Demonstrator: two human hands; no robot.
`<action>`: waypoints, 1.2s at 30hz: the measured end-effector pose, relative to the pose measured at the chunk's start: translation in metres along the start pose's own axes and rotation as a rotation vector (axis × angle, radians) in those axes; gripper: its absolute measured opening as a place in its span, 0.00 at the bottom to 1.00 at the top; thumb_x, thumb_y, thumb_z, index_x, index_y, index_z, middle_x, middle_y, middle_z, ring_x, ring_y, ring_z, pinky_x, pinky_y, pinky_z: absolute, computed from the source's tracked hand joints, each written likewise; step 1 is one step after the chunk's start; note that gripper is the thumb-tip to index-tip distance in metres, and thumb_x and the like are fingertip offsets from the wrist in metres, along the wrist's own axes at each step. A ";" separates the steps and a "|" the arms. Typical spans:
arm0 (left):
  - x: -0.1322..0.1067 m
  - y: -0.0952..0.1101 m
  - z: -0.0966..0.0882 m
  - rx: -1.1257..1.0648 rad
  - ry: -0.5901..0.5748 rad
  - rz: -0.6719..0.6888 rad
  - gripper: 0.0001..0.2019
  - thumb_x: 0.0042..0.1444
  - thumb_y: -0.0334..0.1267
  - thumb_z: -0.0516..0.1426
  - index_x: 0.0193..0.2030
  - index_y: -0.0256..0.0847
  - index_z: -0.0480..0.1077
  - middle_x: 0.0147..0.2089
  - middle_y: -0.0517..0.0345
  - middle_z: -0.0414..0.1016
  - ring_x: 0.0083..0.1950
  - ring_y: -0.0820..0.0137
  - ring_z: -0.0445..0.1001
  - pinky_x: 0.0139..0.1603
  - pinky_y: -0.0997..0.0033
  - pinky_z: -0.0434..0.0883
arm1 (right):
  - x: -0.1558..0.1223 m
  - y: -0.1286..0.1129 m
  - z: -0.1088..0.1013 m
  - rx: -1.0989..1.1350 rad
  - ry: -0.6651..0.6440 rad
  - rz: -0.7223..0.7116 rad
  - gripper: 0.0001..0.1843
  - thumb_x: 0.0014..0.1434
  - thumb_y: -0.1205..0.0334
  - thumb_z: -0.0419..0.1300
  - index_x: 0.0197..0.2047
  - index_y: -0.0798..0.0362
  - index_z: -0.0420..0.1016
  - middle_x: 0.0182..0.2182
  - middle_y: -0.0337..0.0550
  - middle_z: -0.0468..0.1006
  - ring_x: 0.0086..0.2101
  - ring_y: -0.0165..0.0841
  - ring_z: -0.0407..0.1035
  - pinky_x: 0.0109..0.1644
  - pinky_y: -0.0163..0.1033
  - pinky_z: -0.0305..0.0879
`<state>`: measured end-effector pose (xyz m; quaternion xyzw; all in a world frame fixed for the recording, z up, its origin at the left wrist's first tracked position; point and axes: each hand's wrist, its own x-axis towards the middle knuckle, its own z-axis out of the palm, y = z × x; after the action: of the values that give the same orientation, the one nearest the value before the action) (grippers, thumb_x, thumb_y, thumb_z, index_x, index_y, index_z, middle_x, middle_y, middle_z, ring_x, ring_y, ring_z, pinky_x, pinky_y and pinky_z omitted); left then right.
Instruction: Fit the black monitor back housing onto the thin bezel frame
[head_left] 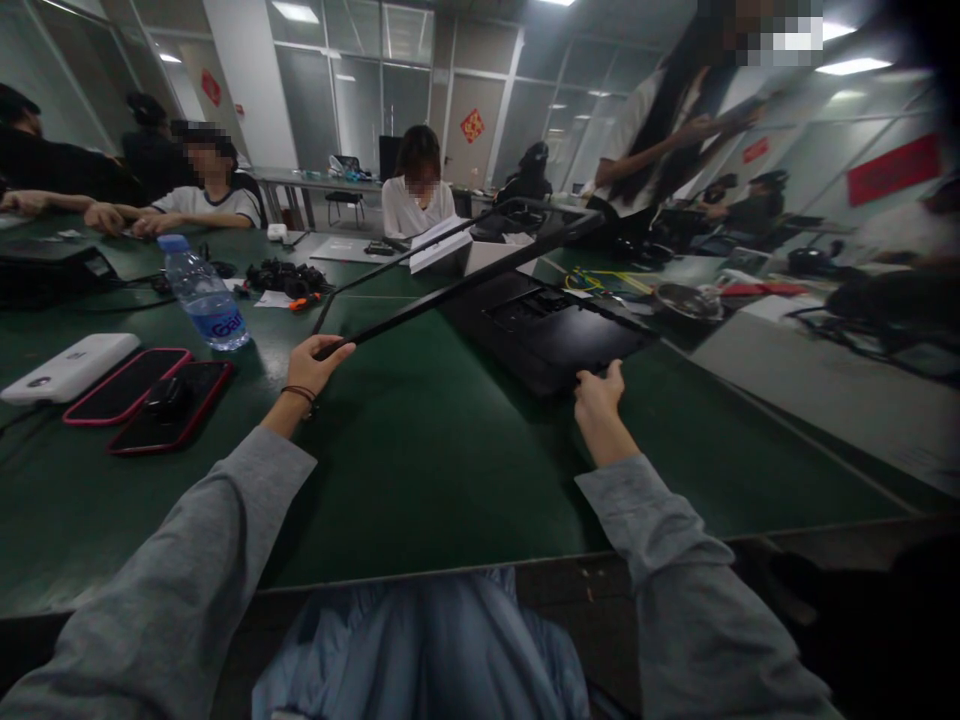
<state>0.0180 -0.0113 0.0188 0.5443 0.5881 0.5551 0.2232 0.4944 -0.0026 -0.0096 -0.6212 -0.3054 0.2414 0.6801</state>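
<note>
My left hand [309, 372] is closed on the near left corner of a thin black rectangular frame [454, 292], like a screen bezel. The frame is tilted, its far end raised over the table and the rest of it hollow. In my right hand [602, 412] is the near edge of a flat black plastic panel [555, 345], pinched between thumb and fingers. A recessed section shows on the panel's upper face. Part of the panel lies behind the frame, and whether it rests fully on the green table [420, 460] I cannot tell.
Left of me are a water bottle [202, 295], a white power bank [71, 365] and two red-edged phones [127, 385]. Black cables [285, 280] lie beyond. A white box [499, 255] stands behind the frame. To the right is a metal bowl [686, 303]. Several people sit or stand around.
</note>
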 end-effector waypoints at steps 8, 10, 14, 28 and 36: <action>-0.002 -0.001 -0.001 0.085 -0.059 0.083 0.22 0.47 0.54 0.67 0.43 0.40 0.77 0.45 0.51 0.82 0.48 0.61 0.79 0.55 0.60 0.74 | 0.011 -0.002 0.003 -0.132 -0.340 0.082 0.57 0.45 0.68 0.62 0.77 0.57 0.45 0.42 0.49 0.81 0.37 0.38 0.77 0.38 0.41 0.77; -0.003 -0.003 -0.001 0.110 -0.074 0.103 0.22 0.47 0.55 0.67 0.43 0.41 0.77 0.46 0.51 0.82 0.48 0.61 0.79 0.55 0.60 0.73 | 0.015 -0.009 -0.001 -0.109 -0.444 0.128 0.55 0.44 0.70 0.63 0.75 0.53 0.52 0.38 0.44 0.82 0.33 0.35 0.76 0.34 0.37 0.75; -0.004 -0.003 -0.002 0.239 -0.091 0.159 0.21 0.49 0.56 0.66 0.43 0.44 0.78 0.46 0.53 0.81 0.48 0.62 0.77 0.55 0.60 0.72 | 0.024 -0.013 -0.003 -0.059 -0.647 0.164 0.45 0.43 0.70 0.66 0.67 0.49 0.67 0.34 0.41 0.82 0.31 0.35 0.76 0.32 0.38 0.75; -0.020 0.010 0.005 0.539 -0.117 0.352 0.15 0.52 0.55 0.67 0.42 0.51 0.79 0.48 0.58 0.82 0.54 0.57 0.72 0.63 0.50 0.58 | 0.047 -0.018 -0.009 0.075 -0.422 -0.047 0.22 0.58 0.43 0.63 0.48 0.49 0.71 0.40 0.47 0.82 0.42 0.38 0.79 0.49 0.45 0.78; -0.017 0.002 0.003 0.563 -0.264 0.291 0.16 0.52 0.56 0.66 0.42 0.51 0.78 0.49 0.57 0.82 0.53 0.57 0.74 0.63 0.49 0.58 | 0.038 0.005 -0.006 -0.159 -0.356 -0.435 0.30 0.56 0.58 0.63 0.61 0.54 0.68 0.48 0.49 0.82 0.53 0.39 0.75 0.66 0.54 0.64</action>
<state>0.0266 -0.0250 0.0139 0.7299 0.6005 0.3217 0.0567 0.5257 0.0205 -0.0107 -0.5403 -0.5639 0.1702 0.6009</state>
